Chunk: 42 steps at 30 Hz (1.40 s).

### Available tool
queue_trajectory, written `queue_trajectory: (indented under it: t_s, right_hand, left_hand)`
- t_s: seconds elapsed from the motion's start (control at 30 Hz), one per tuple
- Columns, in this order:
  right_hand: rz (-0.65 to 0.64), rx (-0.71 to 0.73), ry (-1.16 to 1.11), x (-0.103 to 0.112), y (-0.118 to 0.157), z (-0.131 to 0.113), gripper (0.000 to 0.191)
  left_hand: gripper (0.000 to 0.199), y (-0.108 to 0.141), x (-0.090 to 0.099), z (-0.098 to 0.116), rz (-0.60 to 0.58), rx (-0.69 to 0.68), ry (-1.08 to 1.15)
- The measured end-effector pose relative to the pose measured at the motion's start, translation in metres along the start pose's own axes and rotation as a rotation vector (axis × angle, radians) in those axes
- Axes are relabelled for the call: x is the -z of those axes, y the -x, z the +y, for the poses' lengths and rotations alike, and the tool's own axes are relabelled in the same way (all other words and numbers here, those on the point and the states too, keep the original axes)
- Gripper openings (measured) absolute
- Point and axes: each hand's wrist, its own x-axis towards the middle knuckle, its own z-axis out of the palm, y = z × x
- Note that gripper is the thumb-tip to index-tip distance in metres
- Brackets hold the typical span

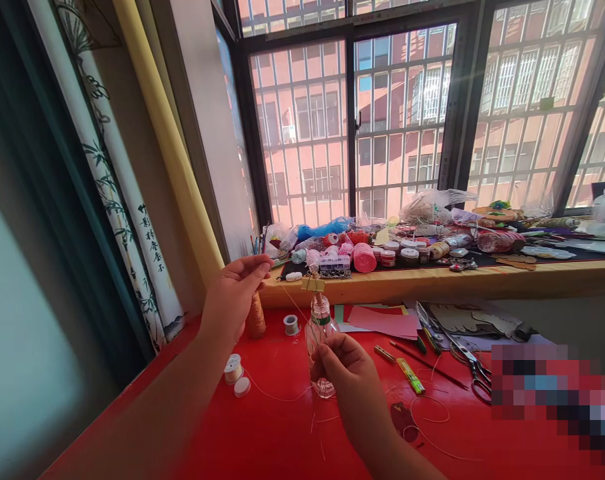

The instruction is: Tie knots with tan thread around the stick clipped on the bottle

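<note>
A clear glass bottle stands upright on the red table, with a brown stick in its neck and a gold binder clip at the top. My left hand is raised left of the bottle, thumb and forefinger pinched on a thin thread that slants down toward the bottle. In front of the bottle, my right hand is closed in a pinch near its lower right side, on thin thread as well. Where the thread passes behind the right fingers is hidden.
Thread spools and an orange thread cone lie left. Pink paper, scissors, a yellow-green packet and loose thread are right. The crowded windowsill runs behind.
</note>
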Motion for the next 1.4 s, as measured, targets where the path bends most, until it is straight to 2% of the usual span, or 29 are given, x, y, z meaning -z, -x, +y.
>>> queue_trajectory:
  t_s: [0.23,0.6,0.8,0.97,1.1,1.17,1.3,1.4]
  right_hand:
    - [0.014,-0.011,0.052,0.000,0.000,0.000,0.043]
    - [-0.037,0.003,0.046,0.009,-0.005,0.012,0.030]
    - [-0.010,-0.001,0.059,0.004,-0.003,0.004,0.032]
    - [-0.032,-0.020,0.088,0.002,-0.001,-0.001,0.038]
    - [-0.082,0.006,0.081,0.003,-0.001,-0.001,0.043]
    - [-0.092,0.031,0.078,0.004,-0.002,-0.001,0.049]
    - [-0.073,0.068,0.069,0.005,-0.002,-0.001,0.054]
    - [-0.069,0.071,0.090,0.007,-0.003,-0.001,0.055]
  left_hand:
    - [0.033,-0.019,-0.010,0.011,-0.025,-0.070,-0.042]
    - [0.028,-0.044,-0.027,0.023,-0.096,-0.204,-0.194]
    - [0.027,-0.050,-0.031,0.023,-0.044,-0.266,-0.238]
    - [0.028,-0.034,-0.019,0.014,-0.025,-0.238,-0.214]
    - [0.031,-0.006,0.000,-0.007,-0.096,-0.110,-0.276]
    - [0.033,0.006,0.008,-0.020,-0.091,-0.028,-0.205]
    - [0.039,0.021,0.020,-0.044,-0.041,0.067,-0.089]
    - [0.046,0.031,0.027,-0.059,0.050,0.118,0.002]
